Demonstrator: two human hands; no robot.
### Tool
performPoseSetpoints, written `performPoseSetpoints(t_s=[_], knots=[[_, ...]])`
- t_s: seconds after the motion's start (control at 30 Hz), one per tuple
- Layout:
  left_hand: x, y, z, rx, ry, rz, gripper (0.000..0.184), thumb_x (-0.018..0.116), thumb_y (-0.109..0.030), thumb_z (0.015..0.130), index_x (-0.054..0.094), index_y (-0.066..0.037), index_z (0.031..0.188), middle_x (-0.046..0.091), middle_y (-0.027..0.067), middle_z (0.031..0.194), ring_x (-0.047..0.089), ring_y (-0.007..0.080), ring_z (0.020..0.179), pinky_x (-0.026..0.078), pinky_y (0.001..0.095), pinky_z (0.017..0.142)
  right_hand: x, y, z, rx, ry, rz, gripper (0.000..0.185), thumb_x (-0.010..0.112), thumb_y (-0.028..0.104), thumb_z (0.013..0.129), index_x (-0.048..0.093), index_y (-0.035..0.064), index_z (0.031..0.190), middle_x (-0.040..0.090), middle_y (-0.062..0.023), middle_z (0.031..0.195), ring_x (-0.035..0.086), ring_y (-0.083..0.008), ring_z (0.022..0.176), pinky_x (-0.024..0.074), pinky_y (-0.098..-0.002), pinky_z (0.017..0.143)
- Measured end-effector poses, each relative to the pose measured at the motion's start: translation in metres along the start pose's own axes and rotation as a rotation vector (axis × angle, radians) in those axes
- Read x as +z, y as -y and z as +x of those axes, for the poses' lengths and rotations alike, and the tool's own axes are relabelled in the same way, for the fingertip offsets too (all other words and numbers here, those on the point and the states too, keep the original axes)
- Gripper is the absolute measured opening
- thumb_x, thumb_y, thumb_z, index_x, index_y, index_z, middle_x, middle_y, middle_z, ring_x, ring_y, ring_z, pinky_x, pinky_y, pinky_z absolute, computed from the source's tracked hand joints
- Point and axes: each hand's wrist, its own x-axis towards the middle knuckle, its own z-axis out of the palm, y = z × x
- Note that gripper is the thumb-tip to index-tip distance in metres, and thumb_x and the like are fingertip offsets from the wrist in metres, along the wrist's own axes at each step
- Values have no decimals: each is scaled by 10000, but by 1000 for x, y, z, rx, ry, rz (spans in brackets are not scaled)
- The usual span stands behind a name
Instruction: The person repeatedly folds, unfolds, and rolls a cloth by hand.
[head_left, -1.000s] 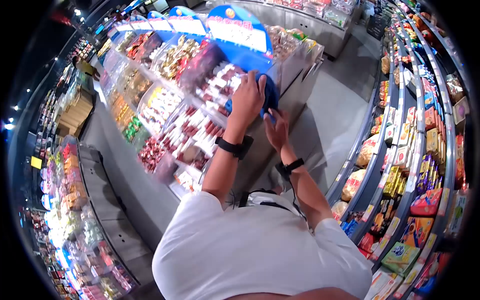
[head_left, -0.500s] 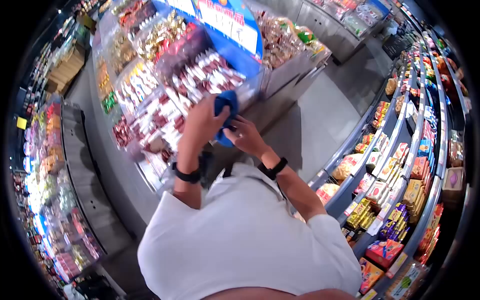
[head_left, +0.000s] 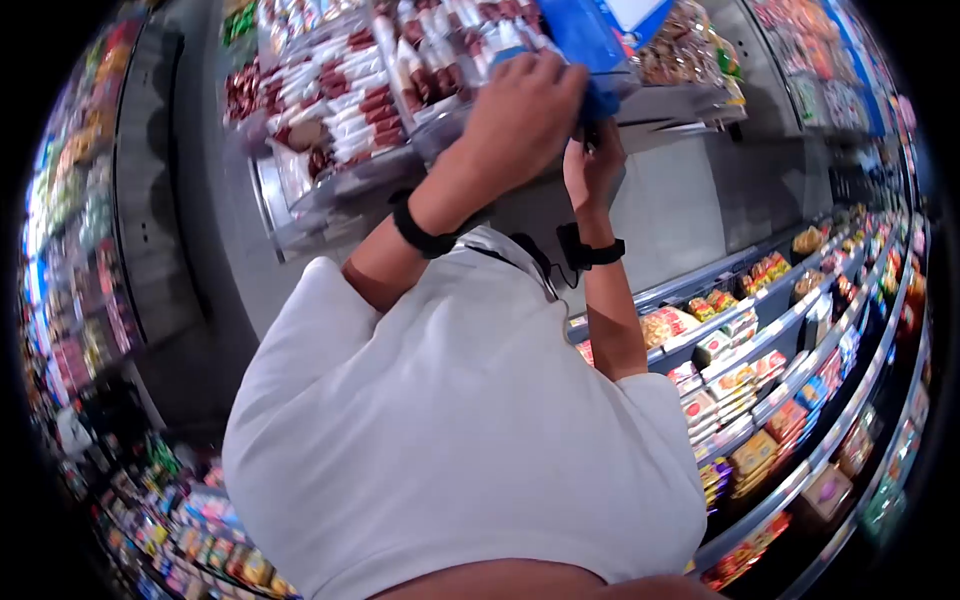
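Observation:
My left hand [head_left: 525, 115] is closed on a blue cloth [head_left: 600, 100], at the front edge of a candy display; part of the cloth shows to the right of the fingers. Just below the cloth, my right hand [head_left: 595, 170] is held upright with its fingers closed around something small and dark [head_left: 591, 135] that I cannot make out. The two hands are close together. White-and-brown wrapped sweets [head_left: 430, 50] lie in the bins just behind my left hand. A blue sign [head_left: 585, 35] stands directly above the cloth.
A clear bin front [head_left: 360, 175] borders the display. On the right, tiered shelves [head_left: 740, 370] hold packaged snacks and run close beside my right arm. Grey floor [head_left: 670, 195] lies between. Another display [head_left: 75, 270] of wrapped goods stands at the far left.
My view has turned, and the display sits higher in it. Both hands have moved up and right in the picture, with the blue cloth still in my left hand.

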Motion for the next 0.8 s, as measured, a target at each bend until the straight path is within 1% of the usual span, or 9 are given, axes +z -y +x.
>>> performPoseSetpoints(t_s=[0.07, 0.13, 0.2, 0.27, 0.4, 0.5, 0.57, 0.67, 0.8], knots=[[5, -2, -11, 100, -157, -53, 351, 653, -125, 725, 576, -93, 1066, 588, 83, 1113, 498, 299, 1205, 388, 446, 1031, 17, -20, -16, -92, 54, -87, 227, 627, 79, 843, 641, 2, 1056, 656, -203, 1021, 626, -419, 933, 517, -436, 788], [0, -2, -36, 174, -88, 3, 284, 645, -96, 719, 585, -96, 997, 569, 59, 1103, 466, 269, 1253, 301, 498, 1105, 31, -25, -32, -228, 70, -62, 255, 666, 132, 840, 643, 17, 1067, 661, -190, 1034, 629, -415, 949, 524, -419, 802], [7, 3, -63, 220, 26, -114, 226, 645, -58, 717, 599, -92, 936, 564, 39, 1116, 474, 244, 1241, 295, 504, 1112, 33, -30, -56, 95, 377, 4, 306, 709, 186, 826, 648, 44, 1090, 662, -174, 1017, 643, -395, 929, 530, -415, 792], [18, 11, -89, 94, 150, -203, 212, 642, -34, 717, 594, -81, 917, 573, 47, 1084, 509, 240, 1172, 348, 479, 1069, 39, -48, -71, -84, 549, 5, 360, 723, 217, 826, 631, 63, 1139, 658, -153, 1036, 648, -353, 974, 522, -409, 831], [43, 28, -117, -137, 223, -291, 233, 620, -2, 765, 586, -79, 983, 579, 102, 1024, 567, 300, 1056, 447, 441, 917, 41, -25, -63, -270, 557, 97, 323, 660, 109, 845, 629, 75, 1164, 645, -140, 1149, 614, -332, 1074, 473, -408, 943], [62, 38, -132, -496, 159, -587, 143, 597, -52, 879, 559, -41, 1016, 612, 164, 955, 598, 368, 918, 493, 445, 809, 45, -34, -53, -240, 775, 26, 334, 642, 64, 829, 632, 61, 1163, 653, -160, 1156, 603, -367, 1094, 477, -410, 931], [70, 43, -145, -653, 65, -681, 203, 636, -67, 858, 553, -35, 1040, 604, 176, 969, 580, 380, 959, 477, 445, 834, 53, -38, -57, -65, 751, 111, 290, 667, 99, 797, 656, 52, 1083, 675, -190, 1017, 645, -404, 909, 522, -444, 784], [76, 36, -167, -729, -213, -594, 263, 626, -32, 828, 520, -24, 1068, 549, 209, 1021, 541, 403, 991, 459, 440, 839, 56, -24, -53, -274, 851, -118, 251, 692, 187, 759, 677, 42, 964, 674, -211, 840, 641, -431, 712, 523, -498, 658], [76, 29, -179, -836, -212, -429, 357, 532, 61, 783, 473, 9, 1131, 497, 238, 997, 501, 437, 954, 435, 479, 822, 72, -7, -55, -251, 1096, -297, 251, 684, 244, 748, 660, 31, 877, 668, -220, 790, 647, -424, 738, 525, -522, 698]])
